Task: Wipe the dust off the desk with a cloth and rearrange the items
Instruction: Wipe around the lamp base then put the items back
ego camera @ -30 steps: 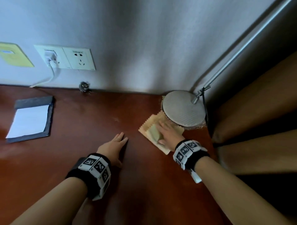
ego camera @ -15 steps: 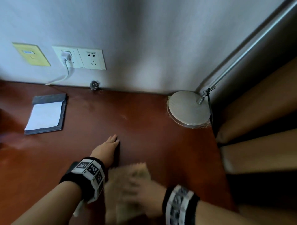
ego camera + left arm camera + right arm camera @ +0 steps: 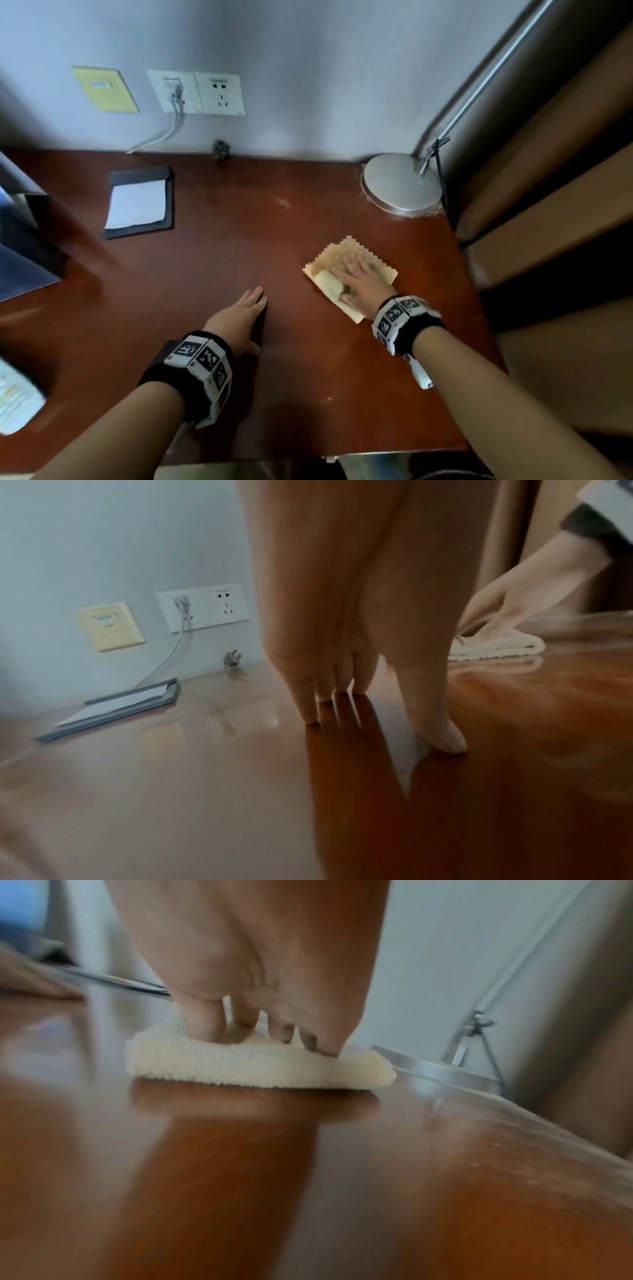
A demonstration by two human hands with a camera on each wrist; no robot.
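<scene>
Head view: right hand (image 3: 359, 281) flat on the cloth (image 3: 349, 274), fingers straight, pressing not pinching, at 3 o'clock of the surface (image 3: 222, 342). Left hand (image 3: 236, 318) near centre, flat, grip holding nothing, bracing. Lamp base (image 3: 402, 183) at 1 o'clock, notepad (image 3: 138, 202) at 10, loose plug (image 3: 221, 149) at 12. Pale speck at 12 looks unwiped, so I'd run overlapping strokes up there, even pressure

Left wrist view: left fingers (image 3: 310, 696) straight on wood, cloth (image 3: 496, 647) at 2 o'clock under the other hand

Right wrist view: fingers (image 3: 205, 1023) dent the folded cloth (image 3: 260, 1066); lamp base (image 3: 441, 1072) at 3 o'clock; lift items, don't wipe round them
</scene>
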